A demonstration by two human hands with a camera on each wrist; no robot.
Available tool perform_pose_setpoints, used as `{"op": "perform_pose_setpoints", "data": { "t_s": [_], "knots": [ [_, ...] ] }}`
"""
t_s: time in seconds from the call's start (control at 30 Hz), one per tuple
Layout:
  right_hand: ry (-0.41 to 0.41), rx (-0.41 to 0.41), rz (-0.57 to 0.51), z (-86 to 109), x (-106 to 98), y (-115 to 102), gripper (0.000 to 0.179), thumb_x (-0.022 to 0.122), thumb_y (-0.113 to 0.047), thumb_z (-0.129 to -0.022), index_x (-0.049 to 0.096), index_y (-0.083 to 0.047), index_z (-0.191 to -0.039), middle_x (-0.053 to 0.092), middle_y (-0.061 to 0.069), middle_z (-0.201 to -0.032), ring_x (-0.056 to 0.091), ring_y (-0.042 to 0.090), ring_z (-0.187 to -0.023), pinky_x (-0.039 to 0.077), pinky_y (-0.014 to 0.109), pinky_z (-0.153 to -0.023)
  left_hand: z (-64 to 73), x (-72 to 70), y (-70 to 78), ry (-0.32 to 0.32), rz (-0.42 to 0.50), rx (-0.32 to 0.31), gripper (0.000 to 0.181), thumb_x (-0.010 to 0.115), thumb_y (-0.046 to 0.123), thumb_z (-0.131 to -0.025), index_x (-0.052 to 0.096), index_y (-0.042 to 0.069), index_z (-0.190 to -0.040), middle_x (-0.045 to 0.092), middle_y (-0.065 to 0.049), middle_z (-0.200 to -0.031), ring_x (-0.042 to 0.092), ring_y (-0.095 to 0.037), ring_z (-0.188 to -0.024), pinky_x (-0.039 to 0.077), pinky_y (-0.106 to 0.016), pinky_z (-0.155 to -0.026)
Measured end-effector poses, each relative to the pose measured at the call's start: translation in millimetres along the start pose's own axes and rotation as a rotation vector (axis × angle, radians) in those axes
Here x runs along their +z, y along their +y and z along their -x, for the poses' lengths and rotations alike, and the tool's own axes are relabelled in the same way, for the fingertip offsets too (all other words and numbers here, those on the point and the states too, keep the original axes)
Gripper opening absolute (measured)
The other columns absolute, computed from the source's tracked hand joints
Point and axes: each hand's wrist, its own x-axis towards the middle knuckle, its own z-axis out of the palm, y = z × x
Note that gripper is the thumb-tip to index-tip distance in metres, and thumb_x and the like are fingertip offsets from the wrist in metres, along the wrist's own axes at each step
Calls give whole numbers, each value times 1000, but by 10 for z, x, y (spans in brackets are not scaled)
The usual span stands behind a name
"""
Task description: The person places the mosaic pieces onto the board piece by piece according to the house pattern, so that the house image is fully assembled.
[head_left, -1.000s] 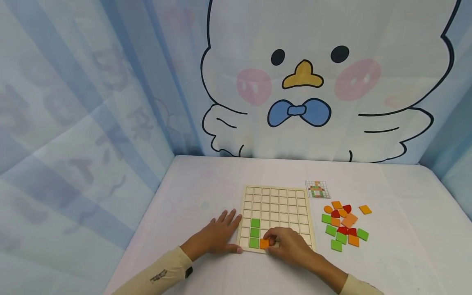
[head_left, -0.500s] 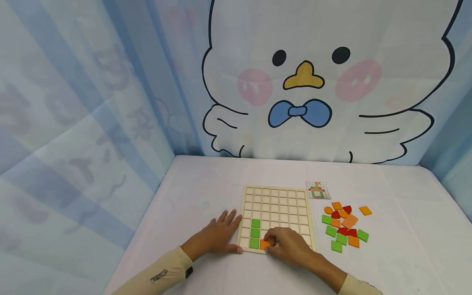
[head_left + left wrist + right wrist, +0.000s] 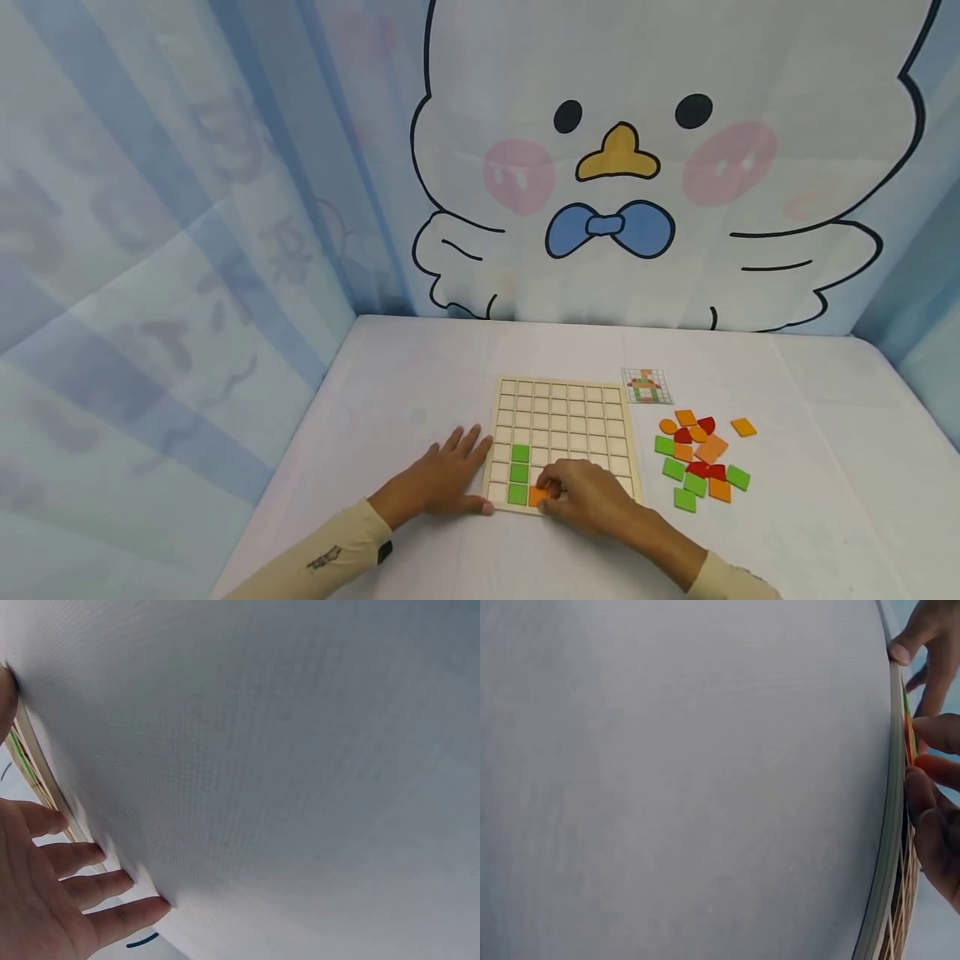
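Head view, and we saw barely a flicker of change: the right hand (image 3: 588,497) still pinched the orange tile (image 3: 537,497) in the grid board's (image 3: 558,417) bottom row, lower centre; seating, we judged, wasn't finished. The left hand (image 3: 448,475) lay spread against the board. Partly covered, the squarish tile followed the grid, no long axis apparent.

Your board (image 3: 570,414) is pale tan, patterned with a square grid; its tiles (image 3: 518,473) are green and orange, your loose pieces (image 3: 711,450) red, orange and green, your sleeves (image 3: 330,550) beige.
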Motion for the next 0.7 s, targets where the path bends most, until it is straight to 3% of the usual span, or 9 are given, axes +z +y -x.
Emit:
{"op": "perform_pose_setpoints", "data": {
  "t_s": [0.27,0.5,0.7],
  "knots": [
    [-21,5,37,106,-252,99,25,75,-31,-85,72,-17,-105,62,-17,-83,50,1,-69,42,21,-60,14,-19,-9,9,-9,17,102,53,77,-79,24,18,-156,20,-11,-163,26,-37,-148,40,-57,-107],
    [-26,-18,11,310,-625,444,33,69,-38,-90,69,-14,-112,64,-15,-91,47,-1,-64,43,19,-56,35,-43,9,11,-14,22,101,53,76,-80,24,18,-156,20,-11,-163,27,-37,-148,40,-55,-107],
    [21,30,29,561,-903,750,35,70,-39,-88,69,-13,-112,64,-14,-90,47,-2,-62,43,19,-54,31,-37,8,15,-12,27,101,53,77,-80,24,18,-156,20,-11,-163,26,-37,-148,40,-55,-108]
  ]
}}
